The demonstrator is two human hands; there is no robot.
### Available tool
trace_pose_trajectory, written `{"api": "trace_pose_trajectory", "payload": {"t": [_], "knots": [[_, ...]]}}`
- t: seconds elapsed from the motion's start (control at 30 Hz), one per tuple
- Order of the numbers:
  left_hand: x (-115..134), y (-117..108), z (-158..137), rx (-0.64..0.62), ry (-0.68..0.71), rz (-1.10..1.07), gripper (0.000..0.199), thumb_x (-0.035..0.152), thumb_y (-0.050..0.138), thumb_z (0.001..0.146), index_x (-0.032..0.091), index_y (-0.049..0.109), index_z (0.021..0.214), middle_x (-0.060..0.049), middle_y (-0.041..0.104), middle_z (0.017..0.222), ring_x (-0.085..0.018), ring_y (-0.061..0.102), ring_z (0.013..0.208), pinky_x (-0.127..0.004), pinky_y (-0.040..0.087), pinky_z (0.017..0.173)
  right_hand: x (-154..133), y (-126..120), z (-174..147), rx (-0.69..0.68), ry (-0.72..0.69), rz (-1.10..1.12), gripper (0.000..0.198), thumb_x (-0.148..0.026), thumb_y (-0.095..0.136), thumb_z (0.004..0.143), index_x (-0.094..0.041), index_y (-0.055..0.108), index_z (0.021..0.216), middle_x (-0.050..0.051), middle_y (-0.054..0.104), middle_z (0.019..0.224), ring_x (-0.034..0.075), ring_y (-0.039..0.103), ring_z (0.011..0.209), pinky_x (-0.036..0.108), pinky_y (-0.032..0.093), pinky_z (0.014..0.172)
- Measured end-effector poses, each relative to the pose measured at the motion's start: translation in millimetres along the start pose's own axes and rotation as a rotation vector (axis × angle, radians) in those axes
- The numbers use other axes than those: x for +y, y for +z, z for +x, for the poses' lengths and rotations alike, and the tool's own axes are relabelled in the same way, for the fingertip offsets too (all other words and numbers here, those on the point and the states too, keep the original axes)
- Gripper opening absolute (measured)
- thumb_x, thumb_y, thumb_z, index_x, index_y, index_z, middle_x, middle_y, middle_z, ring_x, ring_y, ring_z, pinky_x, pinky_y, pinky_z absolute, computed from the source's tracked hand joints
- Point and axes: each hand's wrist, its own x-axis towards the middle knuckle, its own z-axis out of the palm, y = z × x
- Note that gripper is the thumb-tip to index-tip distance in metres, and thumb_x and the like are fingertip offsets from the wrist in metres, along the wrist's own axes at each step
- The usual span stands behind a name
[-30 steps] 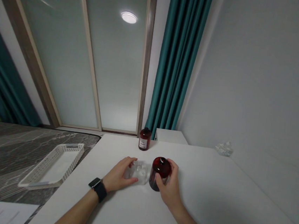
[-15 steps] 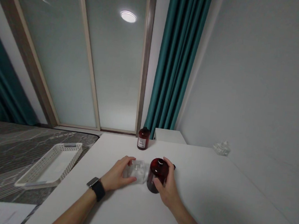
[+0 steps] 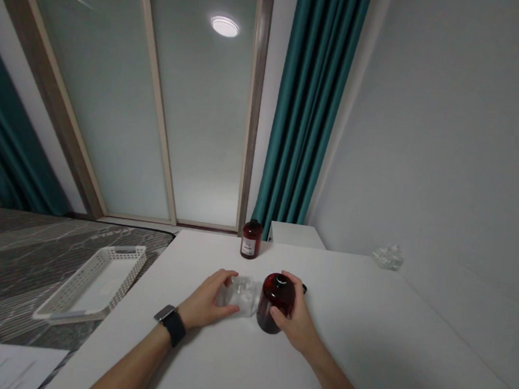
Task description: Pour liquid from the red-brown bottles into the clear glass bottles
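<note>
Low in the middle, your left hand (image 3: pixel 204 302) hugs the clear jar (image 3: pixel 244 297), maybe to keep it still. Just right of it, your right hand (image 3: pixel 298 325) holds the red bottle (image 3: pixel 269 299) by its sides — leaving its top bare.

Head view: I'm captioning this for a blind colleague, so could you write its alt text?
At a white table, the right hand holds a dark red bottle; the left hand curves around a clear container beside it. A labelled red bottle stands near the far edge, and a white basket lies to the table's left.
</note>
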Motion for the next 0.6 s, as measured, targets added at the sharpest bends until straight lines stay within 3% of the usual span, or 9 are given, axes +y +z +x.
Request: {"api": "trace_pose_trajectory", "payload": {"t": [0.23, 0.43, 0.6], "knots": [[1, -1, 0, 0.002, 0.009, -0.004, 0.06, 0.025, 0.072, 0.074, 0.017, 0.047, 0.128, -0.01, 0.059, 0.112, -0.027, 0.058, 0.103, -0.044, 0.048, 0.095, 4, 8, 0, 0.039, 0.087, 0.036, 0.097, -0.018, 0.077, 0.06, -0.025, 0.025, 0.141, 0.011, 0.058, 0.128, 0.027, 0.061, 0.115, 0.045, 0.045, 0.106], [1, 1, 0, 0.003, -0.007, -0.01, 0.064, 0.027, 0.076, 0.072, 0.019, 0.047, 0.129, -0.01, 0.059, 0.114, -0.027, 0.058, 0.104, -0.043, 0.048, 0.095, 12, 5, -1, 0.085, 0.029, -0.089, 0.078, -0.019, 0.074, 0.065, -0.023, 0.037, 0.134, 0.011, 0.057, 0.13, 0.027, 0.058, 0.119, 0.044, 0.045, 0.106], [2, 2, -1, -0.026, -0.084, -0.017, 0.074, 0.031, 0.079, 0.072, 0.019, 0.043, 0.135, -0.014, 0.059, 0.124, -0.031, 0.057, 0.112, -0.048, 0.044, 0.1, 10, 0, -1, 0.08, -0.014, -0.157, 0.073, -0.017, 0.073, 0.066, -0.022, 0.04, 0.131, 0.012, 0.057, 0.13, 0.027, 0.057, 0.121, 0.044, 0.044, 0.107]]}}
